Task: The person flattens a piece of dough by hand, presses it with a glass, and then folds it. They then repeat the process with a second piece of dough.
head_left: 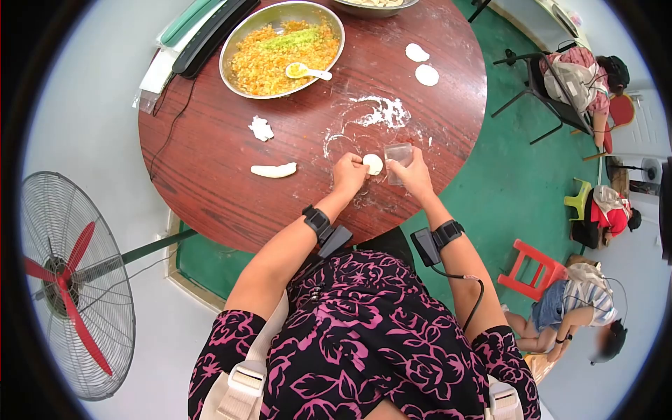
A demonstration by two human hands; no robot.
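Note:
A small round dough wrapper [374, 164] lies near the front of the table, its left edge pinched by my left hand [349, 174]. My right hand [414, 173] is closed around a clear cup [398, 153], which sits just to the right of the wrapper. Loose flour [385, 112] is smeared over the wood beyond both hands. To the left lies a roll of dough [274, 170], with a crumpled white lump [261, 129] behind it. Two flat dough wrappers [427, 75] rest toward the right edge of the table.
A metal bowl [224, 70] of chopped filling with a white spoon [308, 71] stands at the back left of the round table [210, 189]. Another bowl [374, 10] is partly visible behind. A fan [66, 280] stands left. Several people and a red stool [532, 269] are at right.

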